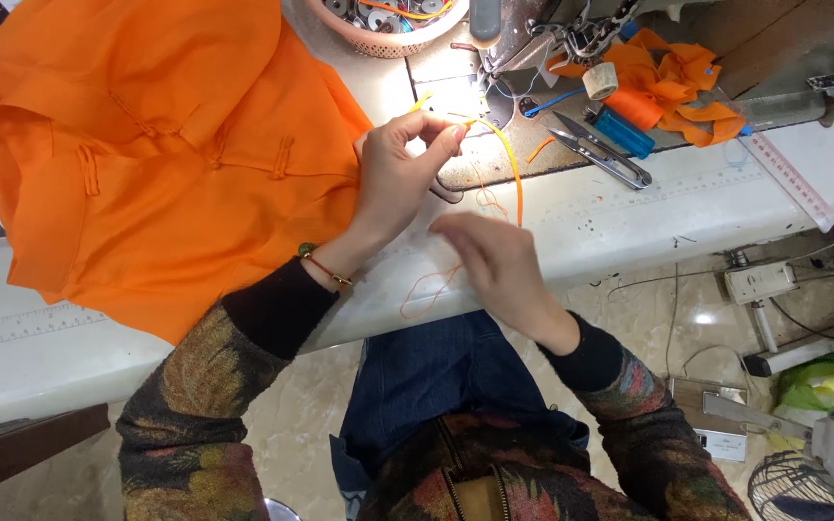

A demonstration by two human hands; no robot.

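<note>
Nearest to us, our right hand (499,270) is blurred; we cannot tell its grip. Beyond it, our left hand (403,164) pinches the orange cord (512,164), just right of the orange garment (147,145). Farther, thread snips (598,150).

Thread snips (598,149) & blue lighter (624,131) by spool (633,109); pink basket (378,41) above.

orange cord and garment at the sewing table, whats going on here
A person sits at a white sewing table. The left hand pinches one end of a thin orange cord that arcs down toward the right hand, which is blurred just above the table edge. An orange garment with knotted loop fastenings lies spread to the left. Thread snips and a spool of orange thread sit near the sewing machine.
</note>
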